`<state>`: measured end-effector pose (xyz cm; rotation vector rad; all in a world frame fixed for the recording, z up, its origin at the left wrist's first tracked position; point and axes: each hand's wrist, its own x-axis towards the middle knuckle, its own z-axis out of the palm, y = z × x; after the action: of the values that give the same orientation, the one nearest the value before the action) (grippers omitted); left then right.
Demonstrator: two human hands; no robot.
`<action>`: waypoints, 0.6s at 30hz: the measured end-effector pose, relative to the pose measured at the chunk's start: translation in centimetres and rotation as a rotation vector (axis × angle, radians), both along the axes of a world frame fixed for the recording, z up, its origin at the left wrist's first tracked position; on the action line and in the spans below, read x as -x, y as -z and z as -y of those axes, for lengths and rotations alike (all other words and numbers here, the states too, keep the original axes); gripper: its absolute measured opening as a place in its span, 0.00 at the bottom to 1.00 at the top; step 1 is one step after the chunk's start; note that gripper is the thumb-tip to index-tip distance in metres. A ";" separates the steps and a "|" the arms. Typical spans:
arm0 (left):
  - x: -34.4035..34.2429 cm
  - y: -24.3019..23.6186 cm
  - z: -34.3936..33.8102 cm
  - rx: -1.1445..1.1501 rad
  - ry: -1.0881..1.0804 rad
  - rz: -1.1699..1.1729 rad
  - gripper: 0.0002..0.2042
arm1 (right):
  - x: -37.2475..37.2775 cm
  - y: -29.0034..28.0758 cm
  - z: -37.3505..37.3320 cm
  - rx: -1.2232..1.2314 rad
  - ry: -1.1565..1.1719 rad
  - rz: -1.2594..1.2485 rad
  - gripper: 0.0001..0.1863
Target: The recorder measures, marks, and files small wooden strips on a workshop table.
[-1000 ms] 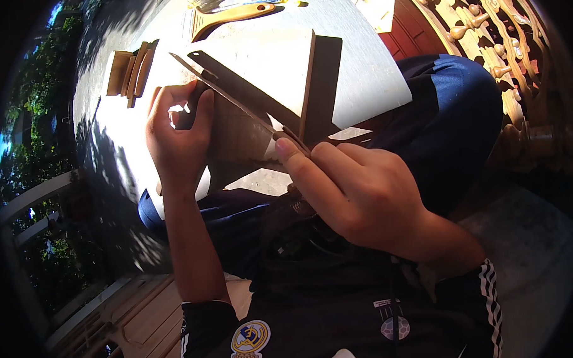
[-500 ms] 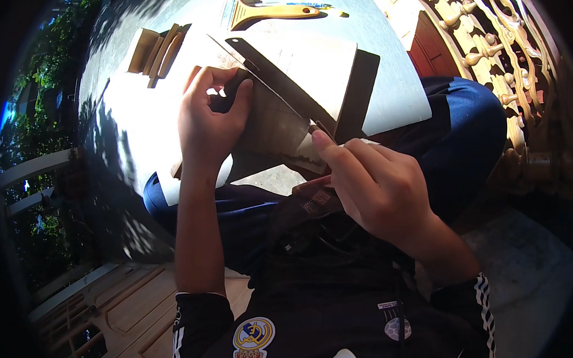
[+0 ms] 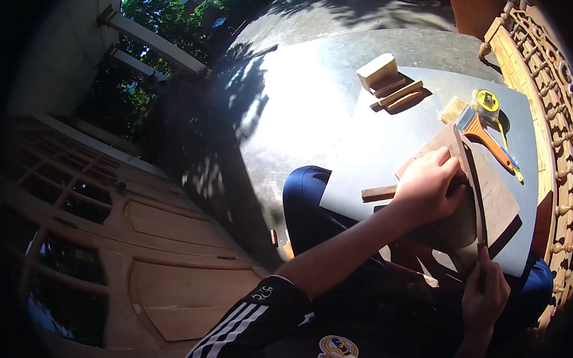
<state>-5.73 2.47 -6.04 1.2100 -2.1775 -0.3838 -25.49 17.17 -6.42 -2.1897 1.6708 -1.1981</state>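
My left hand is closed beside a long thin saw-like blade on a brown board; what its fingers grip is hidden. My right hand is wrapped round the handle at the blade's near end. A wooden stick lies left of my left hand. Beyond the board, on the grey sheet, are a wide paintbrush, a yellow tape measure and a thin yellow-and-blue tool.
A wooden block and several wood strips sit at the sheet's far part. A carved wooden railing runs along the right. Panelled wooden doors are at the left. My bent knee is beside the sheet, on concrete paving.
The view has swung leftward, so the sheet and both hands now appear further right. My left hand now reaches further along the blade, and my right hand remains at the handle.
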 end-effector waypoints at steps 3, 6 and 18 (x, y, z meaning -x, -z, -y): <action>-0.3 0.4 -0.4 0.003 -0.010 -0.004 0.14 | 1.5 -0.4 -3.7 -0.016 0.000 0.000 0.13; -0.3 0.8 -0.1 0.002 -0.005 -0.043 0.15 | 0.7 -2.5 -5.6 -0.023 0.040 -0.063 0.11; -0.6 0.8 0.6 0.006 -0.009 -0.063 0.16 | 0.1 -2.1 -2.4 -0.076 0.042 -0.064 0.14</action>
<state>-5.17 1.89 -6.84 1.1890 -2.1171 -0.4062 -25.61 19.56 -4.33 -2.1801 1.7653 -1.0666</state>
